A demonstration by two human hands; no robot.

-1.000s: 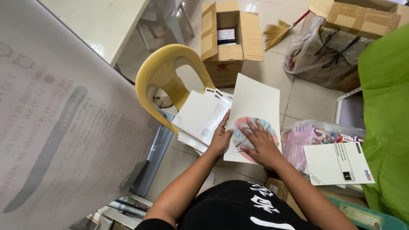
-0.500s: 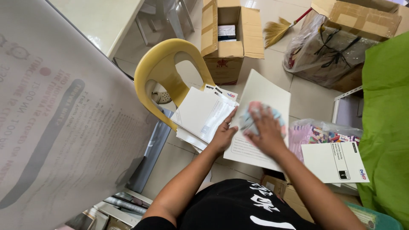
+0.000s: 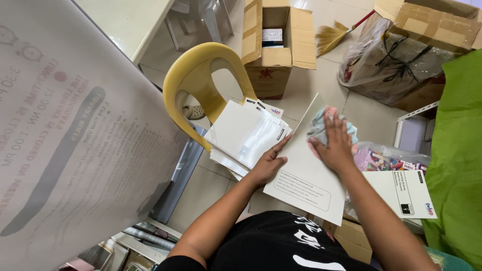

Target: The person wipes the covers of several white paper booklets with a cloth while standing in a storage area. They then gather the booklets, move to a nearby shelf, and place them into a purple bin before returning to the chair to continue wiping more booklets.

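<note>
A yellow plastic chair [image 3: 201, 80] stands left of centre with a stack of white booklets [image 3: 246, 133] on its seat. An open cardboard box [image 3: 276, 40] sits at the top, a straw broom [image 3: 334, 35] just to its right. At upper right lies a clear plastic-wrapped bundle [image 3: 391, 65] under another carton [image 3: 432, 22]. Green cloth [image 3: 459, 160] fills the right edge, and a large pale printed banner [image 3: 65, 150] covers the left.

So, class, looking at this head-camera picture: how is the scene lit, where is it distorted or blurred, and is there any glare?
Head view: soft, even light with only faint shadows; wide-angle distortion bends the large banner at the left edge; the yellow chair and the white booklet are sharp; the right hand pressing a cloth looks slightly smeared; mild glare on the clear plastic wrapping at top right.
</note>
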